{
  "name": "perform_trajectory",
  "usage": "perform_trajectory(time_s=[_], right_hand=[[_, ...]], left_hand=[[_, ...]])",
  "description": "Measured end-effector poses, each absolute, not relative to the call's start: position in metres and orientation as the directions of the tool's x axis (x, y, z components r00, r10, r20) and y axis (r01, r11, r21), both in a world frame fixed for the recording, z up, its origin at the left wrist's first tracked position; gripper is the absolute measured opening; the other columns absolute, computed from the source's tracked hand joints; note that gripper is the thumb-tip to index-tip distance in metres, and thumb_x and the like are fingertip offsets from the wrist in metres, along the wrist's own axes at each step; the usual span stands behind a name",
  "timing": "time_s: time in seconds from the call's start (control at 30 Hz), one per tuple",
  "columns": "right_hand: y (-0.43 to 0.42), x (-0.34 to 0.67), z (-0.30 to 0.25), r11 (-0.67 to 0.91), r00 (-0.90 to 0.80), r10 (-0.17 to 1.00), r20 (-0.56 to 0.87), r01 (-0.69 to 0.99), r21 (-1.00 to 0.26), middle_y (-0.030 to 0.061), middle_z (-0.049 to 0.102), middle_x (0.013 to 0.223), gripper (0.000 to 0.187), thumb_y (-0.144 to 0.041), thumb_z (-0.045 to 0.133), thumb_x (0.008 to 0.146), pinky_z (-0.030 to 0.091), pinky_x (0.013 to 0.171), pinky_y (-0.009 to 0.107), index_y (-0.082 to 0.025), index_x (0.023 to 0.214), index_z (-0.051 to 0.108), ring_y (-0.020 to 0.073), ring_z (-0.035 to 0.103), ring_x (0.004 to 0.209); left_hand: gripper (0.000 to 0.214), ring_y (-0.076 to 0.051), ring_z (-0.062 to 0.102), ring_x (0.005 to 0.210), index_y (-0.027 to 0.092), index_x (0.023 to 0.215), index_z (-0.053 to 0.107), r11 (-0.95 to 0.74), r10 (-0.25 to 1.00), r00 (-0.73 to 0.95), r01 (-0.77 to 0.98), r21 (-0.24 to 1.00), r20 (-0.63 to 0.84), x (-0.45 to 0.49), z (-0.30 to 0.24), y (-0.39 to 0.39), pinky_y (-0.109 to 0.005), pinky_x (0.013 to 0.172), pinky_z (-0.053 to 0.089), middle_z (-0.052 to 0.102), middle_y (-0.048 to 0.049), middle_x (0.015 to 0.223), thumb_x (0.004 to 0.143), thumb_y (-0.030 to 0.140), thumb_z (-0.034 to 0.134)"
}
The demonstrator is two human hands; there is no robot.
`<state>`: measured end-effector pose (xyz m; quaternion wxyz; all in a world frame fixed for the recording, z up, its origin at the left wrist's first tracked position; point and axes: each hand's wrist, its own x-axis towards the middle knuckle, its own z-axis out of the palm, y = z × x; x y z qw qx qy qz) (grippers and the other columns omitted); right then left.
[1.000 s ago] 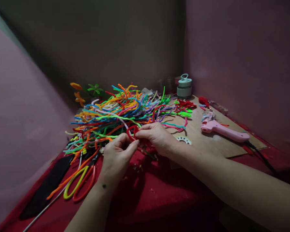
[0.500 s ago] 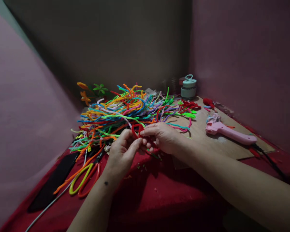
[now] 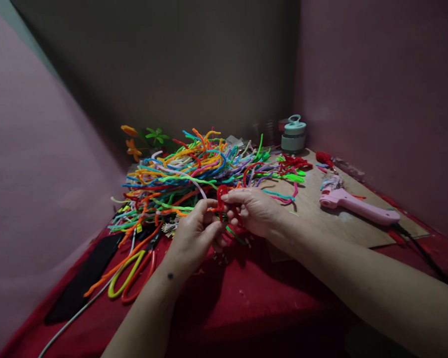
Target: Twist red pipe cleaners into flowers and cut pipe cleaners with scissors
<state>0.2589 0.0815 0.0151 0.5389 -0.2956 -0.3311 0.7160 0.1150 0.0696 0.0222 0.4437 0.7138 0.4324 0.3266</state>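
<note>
A bent red pipe cleaner (image 3: 221,193) is held up between my two hands, in front of the colourful heap. My right hand (image 3: 252,209) pinches its upper part between thumb and index finger, the other fingers curled below. On the other side, my left hand (image 3: 199,224) closes thumb and fingers on the lower part of the same piece. Just behind my hands lies a big pile of pipe cleaners (image 3: 179,171) in many colours. Scissors (image 3: 129,281) with yellow and orange handles rest left of my left wrist.
A pink glue gun (image 3: 362,207) lies on a brown board (image 3: 306,191) at right, its black cord running off the edge. A pale green jar (image 3: 293,135) stands behind. Orange and green pipe-cleaner flowers (image 3: 134,149), a black flat object (image 3: 84,278) and a white cable (image 3: 65,325) are at left.
The red loop between my hands has turned and now looks narrower and more upright. My left thumb has moved lower. The whole view has shifted slightly.
</note>
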Motion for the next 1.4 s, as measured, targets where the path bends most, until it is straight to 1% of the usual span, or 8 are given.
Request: perform_trajectory(time_s=[0.27, 0.37, 0.5, 0.67, 0.83, 1.0, 1.2, 1.4], right_hand=[[0.084, 0.261, 0.012, -0.153, -0.215, 0.976, -0.036, -0.556, -0.817, -0.0014, 0.053, 0.049, 0.010, -0.015, 0.058, 0.064, 0.034, 0.037, 0.018, -0.012, 0.056, 0.053, 0.0065, 0.044, 0.040], [0.084, 0.260, 0.009, -0.102, -0.207, 0.978, 0.015, -0.546, -0.831, -0.0021, 0.051, 0.047, 0.013, -0.017, 0.058, 0.064, 0.032, 0.036, 0.019, -0.013, 0.054, 0.051, 0.0063, 0.042, 0.038], [0.085, 0.259, 0.005, -0.036, -0.221, 0.971, 0.087, -0.500, -0.865, -0.0031, 0.048, 0.043, 0.018, -0.021, 0.058, 0.067, 0.027, 0.034, 0.021, -0.015, 0.052, 0.049, 0.0066, 0.038, 0.034], [0.085, 0.257, 0.004, -0.025, -0.168, 0.984, 0.060, -0.464, -0.886, -0.0049, 0.044, 0.041, 0.020, -0.020, 0.060, 0.064, 0.027, 0.037, 0.021, -0.016, 0.050, 0.046, 0.0058, 0.036, 0.035], [0.084, 0.257, 0.004, -0.010, -0.141, 0.988, 0.058, -0.438, -0.899, -0.0049, 0.044, 0.042, 0.019, -0.021, 0.060, 0.064, 0.024, 0.038, 0.021, -0.016, 0.051, 0.047, 0.0057, 0.036, 0.036], [0.082, 0.258, 0.006, 0.012, -0.141, 0.986, 0.085, -0.449, -0.894, -0.0051, 0.044, 0.043, 0.017, -0.019, 0.058, 0.064, 0.025, 0.040, 0.021, -0.015, 0.051, 0.048, 0.0057, 0.036, 0.039], [0.080, 0.257, 0.012, -0.031, -0.173, 0.982, 0.075, -0.541, -0.840, -0.0047, 0.048, 0.050, 0.011, -0.018, 0.061, 0.060, 0.028, 0.043, 0.021, -0.015, 0.058, 0.051, 0.0059, 0.040, 0.044], [0.080, 0.257, 0.011, -0.024, -0.194, 0.978, 0.081, -0.488, -0.873, -0.0045, 0.049, 0.052, 0.006, -0.015, 0.059, 0.061, 0.027, 0.042, 0.021, -0.015, 0.062, 0.053, 0.0065, 0.041, 0.043]], left_hand=[[0.014, -0.014, 0.060, 0.046, 0.015, 0.087, 0.053, -0.067, 0.876, 0.472, 0.321, 0.945, -0.098, 0.113, 0.030, 0.069, -0.023, 0.040, 0.048, 0.060, 0.0002, 0.060, 0.075, 0.021, 0.057], [0.015, -0.015, 0.061, 0.047, 0.014, 0.087, 0.052, 0.061, 0.829, 0.542, 0.163, 0.985, -0.141, 0.110, 0.029, 0.070, -0.024, 0.041, 0.050, 0.061, -0.0020, 0.065, 0.075, 0.020, 0.059], [0.021, -0.015, 0.063, 0.056, 0.016, 0.092, 0.052, 0.162, 0.826, 0.555, -0.064, 0.985, -0.100, 0.111, 0.027, 0.071, -0.025, 0.043, 0.052, 0.061, -0.0029, 0.076, 0.074, 0.023, 0.062], [0.027, -0.013, 0.060, 0.053, 0.016, 0.091, 0.050, 0.092, 0.908, 0.417, -0.136, 0.986, -0.027, 0.116, 0.026, 0.072, -0.025, 0.044, 0.052, 0.059, 0.0003, 0.068, 0.071, 0.023, 0.066], [0.026, -0.013, 0.059, 0.048, 0.017, 0.089, 0.049, 0.029, 0.927, 0.374, -0.116, 0.993, 0.016, 0.118, 0.024, 0.071, -0.025, 0.039, 0.051, 0.058, 0.0026, 0.065, 0.070, 0.025, 0.066], [0.018, -0.010, 0.055, 0.044, 0.016, 0.086, 0.050, -0.019, 0.912, 0.406, -0.076, 0.997, 0.048, 0.118, 0.024, 0.069, -0.022, 0.038, 0.048, 0.056, 0.0032, 0.058, 0.075, 0.023, 0.061], [0.013, -0.009, 0.055, 0.044, 0.016, 0.084, 0.051, -0.004, 0.903, 0.429, -0.053, 0.999, 0.026, 0.117, 0.024, 0.069, -0.022, 0.037, 0.048, 0.058, 0.0012, 0.063, 0.077, 0.023, 0.059], [0.012, -0.010, 0.054, 0.044, 0.015, 0.082, 0.052, -0.031, 0.902, 0.429, -0.030, 0.999, 0.041, 0.117, 0.024, 0.068, -0.023, 0.036, 0.048, 0.057, 0.0012, 0.063, 0.078, 0.025, 0.057]])
